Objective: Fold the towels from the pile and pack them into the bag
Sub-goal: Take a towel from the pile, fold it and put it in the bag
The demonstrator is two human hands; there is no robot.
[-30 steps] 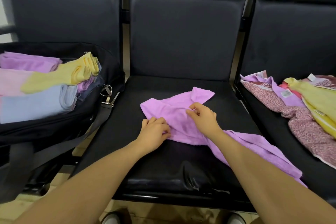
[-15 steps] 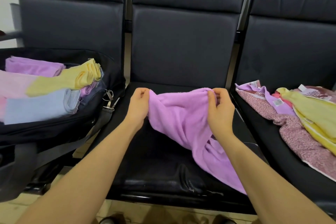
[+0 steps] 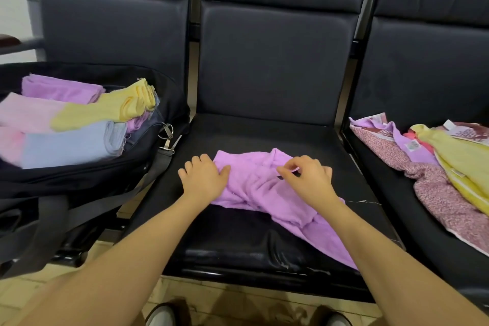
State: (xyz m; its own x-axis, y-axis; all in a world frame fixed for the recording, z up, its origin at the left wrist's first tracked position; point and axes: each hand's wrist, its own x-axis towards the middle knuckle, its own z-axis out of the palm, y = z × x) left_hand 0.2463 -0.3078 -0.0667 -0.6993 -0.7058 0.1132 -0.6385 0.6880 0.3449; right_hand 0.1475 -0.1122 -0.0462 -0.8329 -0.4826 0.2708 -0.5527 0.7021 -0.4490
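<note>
At the front edge of the middle seat [image 3: 238,254], one end of the purple towel [image 3: 254,185] hangs over the right front corner. Half a second ago both hands held this towel up by its top edge; now it lies back on the seat, crumpled and not spread flat. I judge that the folding of this towel is only starting again.

The left hand [image 3: 203,180] rests on the towel's left edge with fingers nearly straight, gripping nothing. The right hand [image 3: 307,180] pinches a small bit of the fabric between thumb and finger.

Further left, the black bag [image 3: 87,180] on the left seat holds folded towels [image 3: 79,124]. On the right seat the pile [image 3: 444,167] waits. Small labels show on some towels there, but the writing is too small to read.
</note>
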